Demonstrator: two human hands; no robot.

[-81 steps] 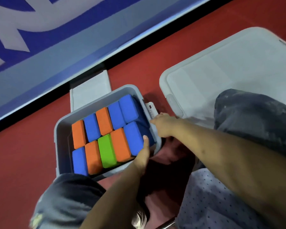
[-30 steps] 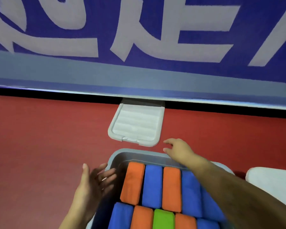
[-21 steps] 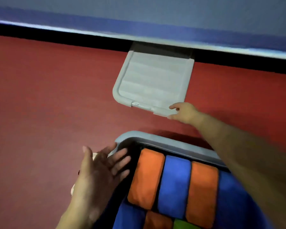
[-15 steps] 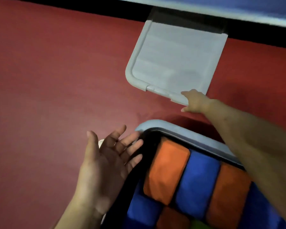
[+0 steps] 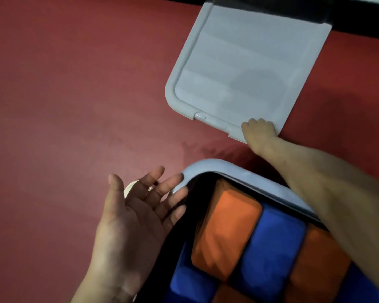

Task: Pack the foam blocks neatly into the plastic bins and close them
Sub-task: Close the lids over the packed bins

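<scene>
One lid [image 5: 239,62], long axis away

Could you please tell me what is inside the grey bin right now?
The bin holds orange and blue foam blocks, packed tight. The right arm and the frame edge hide the rest.

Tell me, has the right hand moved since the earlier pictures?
Yes. The right hand has reached away from the bin and now grips the lid edge.

Open bin [image 5: 245,171] of foam blocks [image 5: 225,228]
</scene>
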